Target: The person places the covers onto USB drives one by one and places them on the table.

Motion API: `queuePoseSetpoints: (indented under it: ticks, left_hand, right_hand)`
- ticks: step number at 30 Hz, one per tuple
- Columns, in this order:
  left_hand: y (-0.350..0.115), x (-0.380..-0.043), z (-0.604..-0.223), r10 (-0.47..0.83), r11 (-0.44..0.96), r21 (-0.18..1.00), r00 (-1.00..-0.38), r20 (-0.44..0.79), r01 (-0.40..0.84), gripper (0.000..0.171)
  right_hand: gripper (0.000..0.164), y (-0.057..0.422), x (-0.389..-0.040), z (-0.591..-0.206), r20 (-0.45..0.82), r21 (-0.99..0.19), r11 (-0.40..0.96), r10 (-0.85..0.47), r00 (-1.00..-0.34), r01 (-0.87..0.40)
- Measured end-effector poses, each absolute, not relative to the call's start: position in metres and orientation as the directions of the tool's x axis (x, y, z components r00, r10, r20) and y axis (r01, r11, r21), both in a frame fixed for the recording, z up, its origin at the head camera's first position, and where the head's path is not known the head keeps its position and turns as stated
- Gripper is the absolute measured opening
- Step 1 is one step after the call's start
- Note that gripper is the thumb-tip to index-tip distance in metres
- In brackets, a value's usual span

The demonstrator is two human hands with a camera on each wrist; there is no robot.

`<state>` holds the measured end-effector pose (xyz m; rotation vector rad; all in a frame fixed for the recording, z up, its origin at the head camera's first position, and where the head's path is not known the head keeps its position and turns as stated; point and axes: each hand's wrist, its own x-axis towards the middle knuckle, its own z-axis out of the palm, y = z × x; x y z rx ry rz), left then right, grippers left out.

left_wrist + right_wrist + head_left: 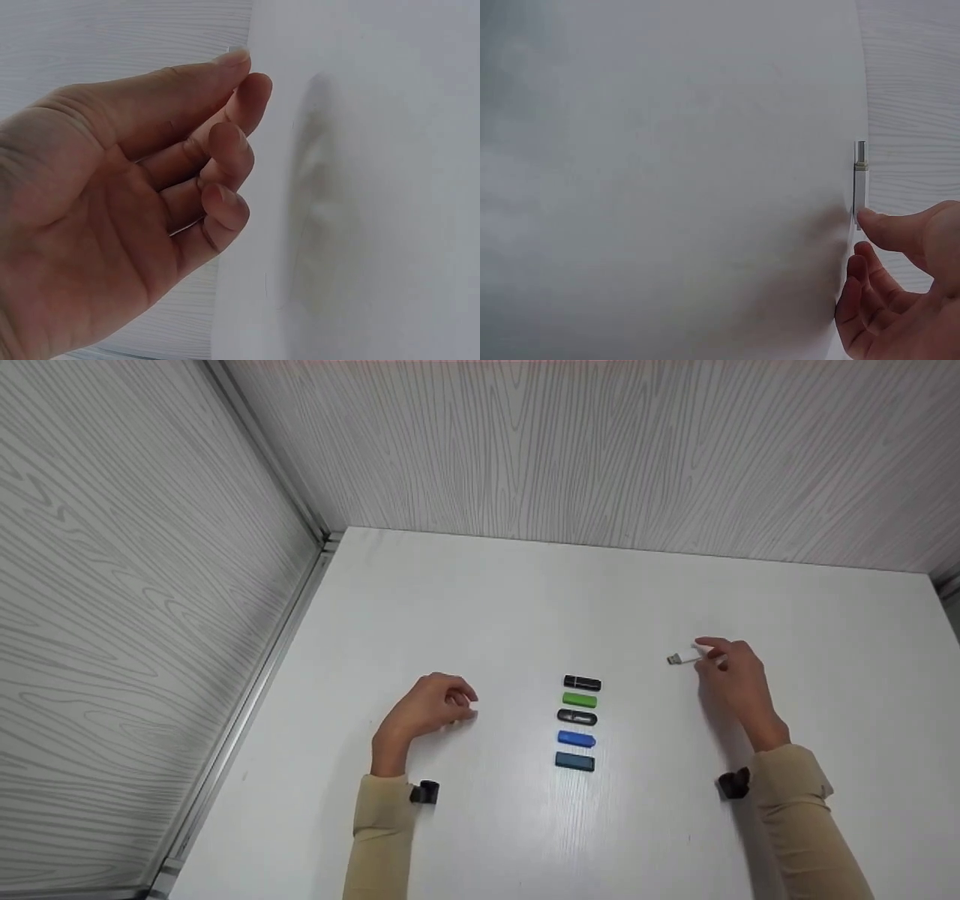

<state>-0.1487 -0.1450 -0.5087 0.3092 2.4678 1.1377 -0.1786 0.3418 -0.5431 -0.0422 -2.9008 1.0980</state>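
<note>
A white USB stick (686, 655) with a bare metal plug lies at the right, its plug pointing left. My right hand (735, 679) has its thumb and forefinger about the rear end of this stick. In the right wrist view the thumb (881, 225) overlaps the end of the stick (860, 187), and the other fingers curl below. My left hand (435, 706) is over the table left of the row of sticks, fingers loosely bent. Nothing is in it, as the left wrist view shows the bare palm (90, 247).
Several USB sticks form a column mid-table: a black one (582, 683), a green one (580, 700), a black and grey one (577, 717), a blue one (576, 739) and a dark teal one (574, 762). Wood-grain panels (525, 457) border the white table (480, 600) behind and left.
</note>
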Motion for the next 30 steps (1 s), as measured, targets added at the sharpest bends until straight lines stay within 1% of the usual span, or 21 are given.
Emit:
queuePoseSetpoints:
  ticks: [6,11,18,26,30]
  left_hand:
    - [-0.138,-0.149,-0.510,0.347,0.642,0.767,-0.898,-0.269,0.018,0.019]
    - [-0.135,-0.149,-0.512,0.347,0.636,0.771,-0.906,-0.242,0.037,0.020]
    - [-0.134,-0.147,-0.518,0.356,0.617,0.783,-0.914,-0.193,0.075,0.019]
    - [-0.131,-0.148,-0.519,0.344,0.610,0.787,-0.925,-0.160,0.091,0.018]
    - [-0.128,-0.149,-0.519,0.337,0.606,0.791,-0.928,-0.161,0.082,0.019]
  right_hand:
    - [0.036,0.340,-0.180,-0.544,0.024,-0.646,0.763,0.015,-1.000,-0.003]
    - [0.031,0.340,-0.178,-0.546,0.016,-0.643,0.766,0.022,-1.000,0.006]
    - [0.028,0.340,-0.176,-0.548,0.065,-0.640,0.767,0.001,-0.998,-0.041]
    - [0.035,0.337,-0.172,-0.543,-0.037,-0.692,0.720,0.035,-0.999,0.051]
    - [0.035,0.334,-0.171,-0.540,-0.053,-0.696,0.715,0.039,-0.998,0.065]
